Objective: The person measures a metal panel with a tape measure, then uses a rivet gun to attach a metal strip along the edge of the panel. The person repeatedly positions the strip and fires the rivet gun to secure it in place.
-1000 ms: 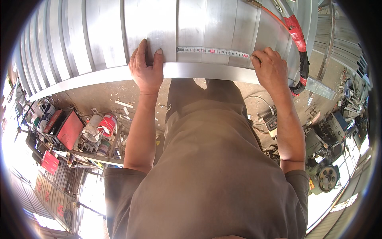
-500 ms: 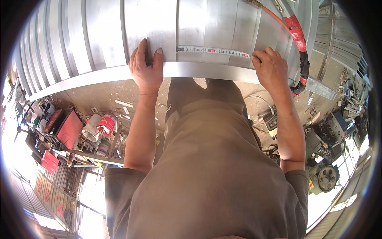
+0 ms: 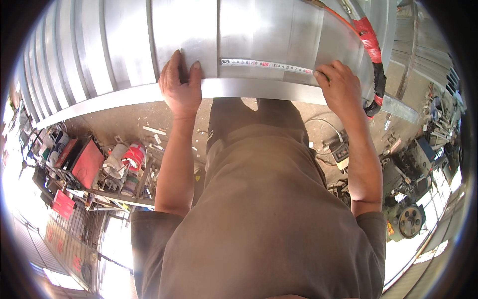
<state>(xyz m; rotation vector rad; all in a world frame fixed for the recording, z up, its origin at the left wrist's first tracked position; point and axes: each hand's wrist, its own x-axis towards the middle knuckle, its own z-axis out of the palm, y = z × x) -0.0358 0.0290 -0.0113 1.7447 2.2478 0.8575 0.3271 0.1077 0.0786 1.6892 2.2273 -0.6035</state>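
A long shiny sheet-metal panel [image 3: 259, 35] with folded ribs lies across the top of the view. A white measuring tape [image 3: 266, 65] is stretched along its near edge. My left hand [image 3: 180, 85] presses flat on the panel's near edge at the tape's left end; whether it pins the tape I cannot tell. My right hand [image 3: 341, 87] rests on the edge at the tape's right end, fingers closed over it. The tape's case is hidden.
A red-and-black tool [image 3: 371, 55] lies on the panel at the right. Below left, a low rack [image 3: 99, 169] holds red boxes, cans and rolls. Machines, cables and a wheel [image 3: 409, 219] crowd the floor at the right. Scraps litter the concrete floor under the panel.
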